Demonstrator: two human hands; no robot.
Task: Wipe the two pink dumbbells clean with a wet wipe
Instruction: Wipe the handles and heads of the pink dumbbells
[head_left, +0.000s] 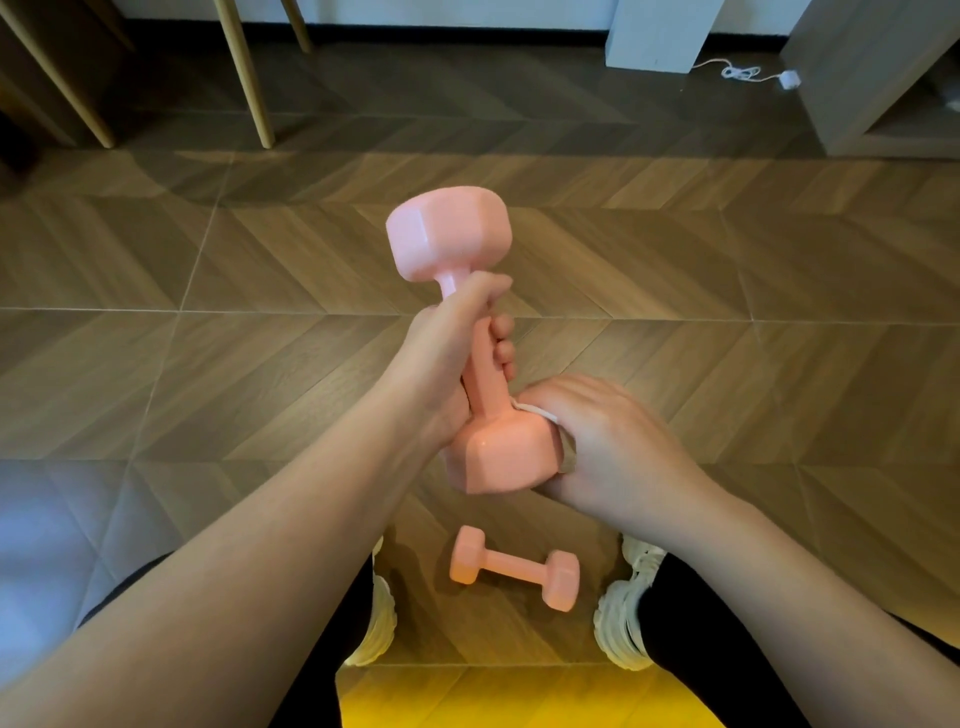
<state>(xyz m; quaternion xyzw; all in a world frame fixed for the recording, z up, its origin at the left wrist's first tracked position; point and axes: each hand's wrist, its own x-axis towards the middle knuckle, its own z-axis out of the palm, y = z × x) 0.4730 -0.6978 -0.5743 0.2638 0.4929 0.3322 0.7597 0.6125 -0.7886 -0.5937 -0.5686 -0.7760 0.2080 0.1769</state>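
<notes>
at the far left, pale wooden legs (244, 73) of some furniture stand on the brown herringbone floor (208, 260). moving in, the left hand (447, 358) is wrapped round the handle of the raised dumbbell (449, 236), thumb along the near side and fingertips showing on the far side. this pink dumbbell is held off the floor in front of the person, nearly upright and tilted a little, one head up and away, the other head down near the wrists. just right of the lower head, a thin strip of white wipe (537, 413) peeks out (most of it is hidden under the palm). the right hand (613, 452) cups the right side of that lower head, fingers curled over the wipe and pressing it against the pink surface, so both hands are close together on the one dumbbell. below them the second dumbbell (511, 566) lies on the floor between two white shoes (621, 618), touched by neither hand. further right, at the top, a white cord (743, 73) trails along the floor beside a grey cabinet (857, 78).
</notes>
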